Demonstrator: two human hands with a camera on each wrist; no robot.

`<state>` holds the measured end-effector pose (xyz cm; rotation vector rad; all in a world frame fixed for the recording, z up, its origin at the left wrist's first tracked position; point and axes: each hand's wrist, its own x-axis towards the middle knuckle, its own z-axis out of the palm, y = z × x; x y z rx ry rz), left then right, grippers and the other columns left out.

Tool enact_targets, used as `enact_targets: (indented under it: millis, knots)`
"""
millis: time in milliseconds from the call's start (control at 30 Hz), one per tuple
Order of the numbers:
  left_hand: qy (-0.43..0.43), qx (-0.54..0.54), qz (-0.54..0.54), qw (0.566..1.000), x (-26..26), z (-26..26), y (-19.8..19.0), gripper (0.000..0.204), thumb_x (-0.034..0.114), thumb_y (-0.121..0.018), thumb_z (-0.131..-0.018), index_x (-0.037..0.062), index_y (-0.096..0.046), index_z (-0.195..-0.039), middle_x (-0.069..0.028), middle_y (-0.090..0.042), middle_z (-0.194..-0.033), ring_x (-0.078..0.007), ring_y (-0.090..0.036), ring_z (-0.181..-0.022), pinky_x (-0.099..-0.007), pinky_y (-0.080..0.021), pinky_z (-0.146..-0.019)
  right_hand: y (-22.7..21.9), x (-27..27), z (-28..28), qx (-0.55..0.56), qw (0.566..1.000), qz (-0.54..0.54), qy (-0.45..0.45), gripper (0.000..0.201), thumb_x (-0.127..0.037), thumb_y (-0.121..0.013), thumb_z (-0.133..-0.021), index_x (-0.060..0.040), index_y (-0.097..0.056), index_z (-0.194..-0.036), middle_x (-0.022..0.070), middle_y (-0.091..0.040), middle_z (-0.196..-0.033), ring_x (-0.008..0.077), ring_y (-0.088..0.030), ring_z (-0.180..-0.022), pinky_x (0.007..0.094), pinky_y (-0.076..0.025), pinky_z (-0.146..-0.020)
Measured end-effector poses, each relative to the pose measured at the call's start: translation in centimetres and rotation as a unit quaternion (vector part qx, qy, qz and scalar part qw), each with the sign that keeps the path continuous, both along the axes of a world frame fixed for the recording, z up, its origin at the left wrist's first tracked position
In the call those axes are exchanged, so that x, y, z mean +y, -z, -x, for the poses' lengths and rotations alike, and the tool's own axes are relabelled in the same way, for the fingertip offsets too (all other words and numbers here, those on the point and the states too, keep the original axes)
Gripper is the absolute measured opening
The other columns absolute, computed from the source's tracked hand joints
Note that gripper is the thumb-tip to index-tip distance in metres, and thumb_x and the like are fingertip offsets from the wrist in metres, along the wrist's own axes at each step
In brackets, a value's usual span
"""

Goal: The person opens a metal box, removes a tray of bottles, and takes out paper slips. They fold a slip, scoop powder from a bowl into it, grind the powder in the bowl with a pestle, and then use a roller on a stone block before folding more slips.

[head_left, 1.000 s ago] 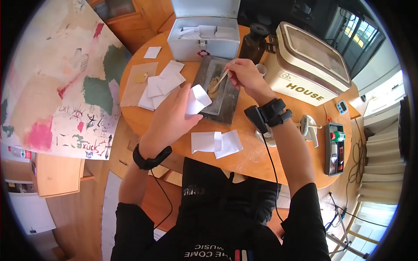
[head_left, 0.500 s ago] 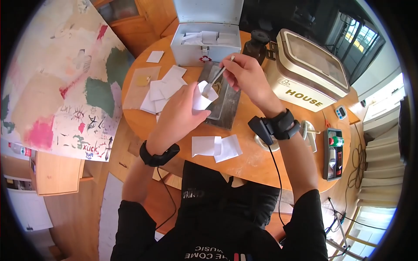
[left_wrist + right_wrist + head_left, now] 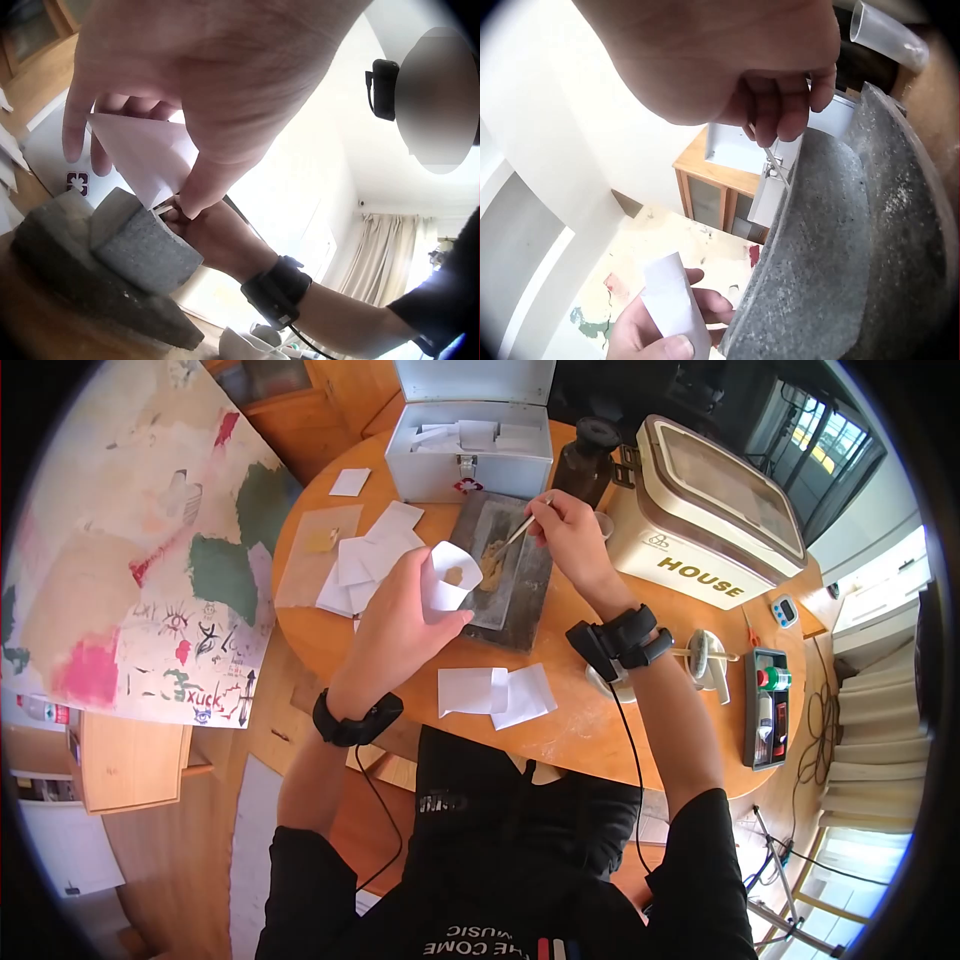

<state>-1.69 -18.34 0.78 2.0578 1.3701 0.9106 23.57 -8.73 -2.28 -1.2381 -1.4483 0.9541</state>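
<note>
My left hand (image 3: 392, 632) holds a white paper packet (image 3: 447, 592) upright, its mouth spread and some tan powder visible inside. A dark stone slab (image 3: 534, 582) lies just right of it, with a heap of tan powder (image 3: 492, 574) in its shallow hollow. Between curled fingers, my right hand (image 3: 580, 550) pinches a thin spatula (image 3: 520, 532) whose tip meets the powder. In the right wrist view the stone's raised edge (image 3: 810, 247) hides that tip. The left wrist view shows the packet (image 3: 146, 154) between thumb and fingers.
Loose white packets (image 3: 470, 691) lie near the front edge, others (image 3: 365, 560) at left beside a translucent sheet (image 3: 300, 575). Behind stand an open metal box (image 3: 425, 472) of packets, a dark jar (image 3: 585, 465) and a cream case (image 3: 690, 565). A tray (image 3: 752, 735) is at right.
The spatula first rose from the stone into the packet's mouth, then came back down to the powder. The packet dipped toward the spatula and now stands more upright, showing powder inside.
</note>
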Motion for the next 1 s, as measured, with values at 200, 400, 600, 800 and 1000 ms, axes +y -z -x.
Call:
enact_targets:
  millis: [200,400,600,800,1000]
  knots:
    - [0.004,0.011,0.010,1.000,0.2,0.1,-0.1,0.072,0.021,-0.084,-0.085,-0.0015,-0.047,-0.142,-0.0225,-0.064,-0.129,-0.0359,-0.063,-0.120,-0.0432,-0.050,-0.101,0.6,0.2,0.0,0.050,0.997,0.041,-0.044,0.023,-0.016,-0.055,-0.100,0.0011,-0.069,-0.094,0.0050,-0.066,-0.074,0.0119,-0.060,-0.065,0.0281,-0.046,-0.060]
    - [0.006,0.018,0.027,0.999,0.4,0.1,-0.2,0.071,0.020,-0.084,-0.085,-0.0019,-0.048,-0.142,-0.0220,-0.064,-0.132,-0.0354,-0.063,-0.123,-0.0426,-0.050,-0.103,-1.7,-0.4,-0.5,0.168,0.981,0.093,-0.033,0.020,-0.016,-0.057,-0.101,-0.0004,-0.068,-0.094,0.0038,-0.065,-0.076,0.0121,-0.060,-0.070,0.0270,-0.046,-0.067]
    - [0.009,0.008,0.006,1.000,0.7,-0.6,-0.8,0.071,0.019,-0.084,-0.085,-0.0023,-0.047,-0.141,-0.0226,-0.063,-0.130,-0.0362,-0.063,-0.121,-0.0427,-0.050,-0.102,-6.5,-1.9,1.0,0.182,0.979,0.045,-0.079,0.020,-0.015,-0.057,-0.102,0.0002,-0.070,-0.098,0.0027,-0.065,-0.076,0.0105,-0.060,-0.070,0.0262,-0.047,-0.065]
    - [0.002,-0.137,-0.023,0.990,1.1,-1.3,0.0,0.069,0.017,-0.086,-0.085,0.0000,-0.045,-0.138,-0.0158,-0.062,-0.126,-0.0265,-0.064,-0.114,-0.0393,-0.052,-0.098,-8.5,-4.0,1.8,0.110,0.988,-0.103,-0.036,0.022,-0.015,-0.054,-0.108,0.0011,-0.068,-0.104,0.0030,-0.066,-0.080,0.0077,-0.059,-0.070,0.0248,-0.048,-0.065]
    - [-0.023,-0.220,-0.087,0.971,2.2,-1.9,2.2,0.069,0.014,-0.089,-0.084,-0.0004,-0.042,-0.132,-0.0147,-0.062,-0.121,-0.0205,-0.065,-0.109,-0.0362,-0.054,-0.092,-5.4,-6.3,2.9,-0.006,0.995,-0.084,-0.051,0.015,-0.008,-0.056,-0.105,0.0020,-0.068,-0.109,0.0092,-0.075,-0.090,0.0126,-0.070,-0.078,0.0275,-0.056,-0.072]
